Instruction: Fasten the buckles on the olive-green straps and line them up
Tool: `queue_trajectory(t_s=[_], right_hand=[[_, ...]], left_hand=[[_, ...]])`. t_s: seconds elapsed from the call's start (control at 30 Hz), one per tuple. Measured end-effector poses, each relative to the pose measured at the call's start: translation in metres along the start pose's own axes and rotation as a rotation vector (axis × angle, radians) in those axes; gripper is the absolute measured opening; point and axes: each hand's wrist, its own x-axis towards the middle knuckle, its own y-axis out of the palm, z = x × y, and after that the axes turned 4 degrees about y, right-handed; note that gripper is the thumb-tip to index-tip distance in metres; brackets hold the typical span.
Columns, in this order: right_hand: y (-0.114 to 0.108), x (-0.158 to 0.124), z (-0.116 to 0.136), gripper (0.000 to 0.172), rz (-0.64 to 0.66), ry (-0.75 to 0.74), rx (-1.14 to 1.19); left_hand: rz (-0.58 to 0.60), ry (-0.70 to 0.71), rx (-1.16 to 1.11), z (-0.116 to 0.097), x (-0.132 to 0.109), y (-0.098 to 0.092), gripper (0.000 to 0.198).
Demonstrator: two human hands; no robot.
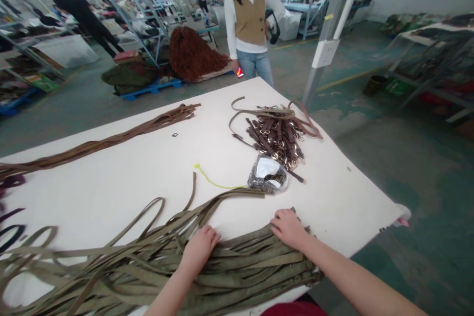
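Observation:
A thick bundle of long olive-green fabric straps (pixel 244 266) lies along the near side of the white table. My left hand (pixel 202 247) has its fingers curled on the straps at the upper middle of the bundle. Further right, my right hand (pixel 289 227) grips the upper edge of the same bundle close to the strap ends, fingers bent; the fingertips of both are partly hidden. Just beyond the right hand sits a clear plastic bag (pixel 267 174) of dark metal pieces with a white label. From the bag runs a yellow cord (pixel 215 182).
On the white table (pixel 207 143), a pile of dark brown straps with metal clasps (pixel 276 131) lies at the far right. Brown straps (pixel 111 143) stretch along the far left edge. A small dark ring (pixel 175 135) lies between. A person (pixel 248 15) stands beyond the table, near a metal post (pixel 322 34).

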Motion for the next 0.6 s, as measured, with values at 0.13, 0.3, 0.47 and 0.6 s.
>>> queue_trajectory(t_s=[0.13,0.3,0.47,0.6], right_hand=[[0.003,-0.001,0.003,0.023,0.000,0.044,0.032],[-0.009,0.014,-0.014,0.023,-0.156,0.134,0.181],[-0.046,0.060,-0.045,0.027,-0.345,0.324,0.239],[-0.055,0.099,-0.055,0.009,-0.158,0.398,0.244]], left_hand=[[-0.216,0.092,0.072,-0.038,0.071,-0.023,0.031],[-0.171,0.158,0.105,-0.067,0.115,-0.034,0.025],[0.067,0.137,-0.171,-0.091,0.087,-0.017,0.029],[0.063,0.060,-0.549,-0.122,0.064,-0.010,0.029]])
